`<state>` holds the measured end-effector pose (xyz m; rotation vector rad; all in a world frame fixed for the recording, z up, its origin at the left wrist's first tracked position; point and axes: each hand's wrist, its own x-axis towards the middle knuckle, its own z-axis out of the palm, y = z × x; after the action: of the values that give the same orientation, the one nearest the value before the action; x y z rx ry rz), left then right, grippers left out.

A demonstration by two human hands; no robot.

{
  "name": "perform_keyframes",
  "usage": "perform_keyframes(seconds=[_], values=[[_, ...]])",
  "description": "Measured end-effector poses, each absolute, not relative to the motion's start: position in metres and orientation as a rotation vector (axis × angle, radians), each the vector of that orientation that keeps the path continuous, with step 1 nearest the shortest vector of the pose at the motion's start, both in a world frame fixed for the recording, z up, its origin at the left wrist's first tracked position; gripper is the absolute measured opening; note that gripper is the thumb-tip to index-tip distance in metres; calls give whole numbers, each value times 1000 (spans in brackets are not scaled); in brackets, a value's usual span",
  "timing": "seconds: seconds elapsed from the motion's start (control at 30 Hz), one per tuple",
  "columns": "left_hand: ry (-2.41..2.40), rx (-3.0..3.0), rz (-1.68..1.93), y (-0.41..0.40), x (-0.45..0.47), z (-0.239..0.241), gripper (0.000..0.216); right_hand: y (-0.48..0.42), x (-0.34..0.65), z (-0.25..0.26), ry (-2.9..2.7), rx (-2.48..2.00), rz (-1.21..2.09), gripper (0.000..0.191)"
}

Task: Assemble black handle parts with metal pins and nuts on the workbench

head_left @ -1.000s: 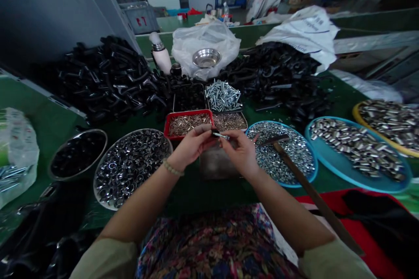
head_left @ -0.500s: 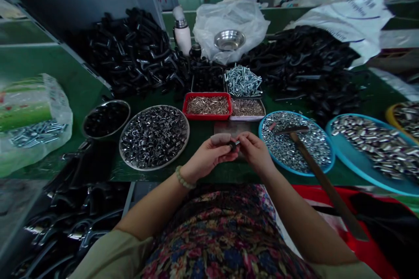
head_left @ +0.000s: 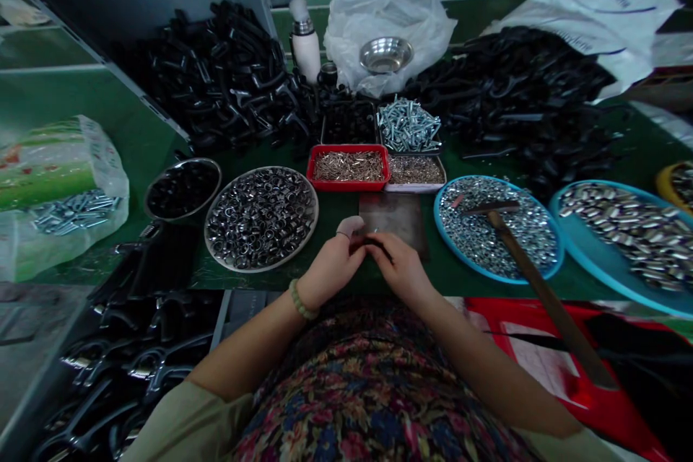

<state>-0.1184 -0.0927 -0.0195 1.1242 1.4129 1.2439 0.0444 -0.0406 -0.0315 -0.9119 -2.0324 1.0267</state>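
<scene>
My left hand (head_left: 336,260), its thumb or finger wrapped in a pale covering, meets my right hand (head_left: 403,271) at the table's near edge. Between them is a small, dark, curved part (head_left: 383,247), pinched by the fingers of both hands. Much of it is hidden, so its exact kind does not show. Just beyond my right hand lies a flat metal plate (head_left: 401,216). A round tray of dark metal rings (head_left: 263,216) stands to the left of my hands. On the right, a blue tray of small shiny parts (head_left: 503,245) has a hammer (head_left: 528,271) resting across it.
Behind the plate stand a red tray of small pins (head_left: 349,167), a white tray of tiny parts (head_left: 416,170) and a box of screws (head_left: 408,124). Black parts (head_left: 227,79) are heaped at the back. Another blue tray (head_left: 595,253) holds metal sleeves at the right.
Both hands have drawn closer together and moved slightly toward my body, uncovering more of the metal plate. The shiny end of the piece between my fingers no longer shows.
</scene>
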Motion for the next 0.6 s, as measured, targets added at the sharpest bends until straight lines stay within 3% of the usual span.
perform_keyframes(seconds=[0.17,0.27,0.37,0.5,0.6], values=[[2066,1763,771,-69,-214,-9,24,-39,44,-36,-1656,-955,1464,25],[2309,1965,255,-51,-263,-9,28,-36,46,-40,-1579,-893,1524,22],[2305,2044,38,-43,-282,-10,27,-37,50,-39,-1610,-875,1498,14],[2312,1919,347,-47,-260,-2,24,-43,60,-29,-1917,-790,1263,18],[1994,1550,749,-54,-210,7,24,-44,66,-22,-2223,-559,1052,26]])
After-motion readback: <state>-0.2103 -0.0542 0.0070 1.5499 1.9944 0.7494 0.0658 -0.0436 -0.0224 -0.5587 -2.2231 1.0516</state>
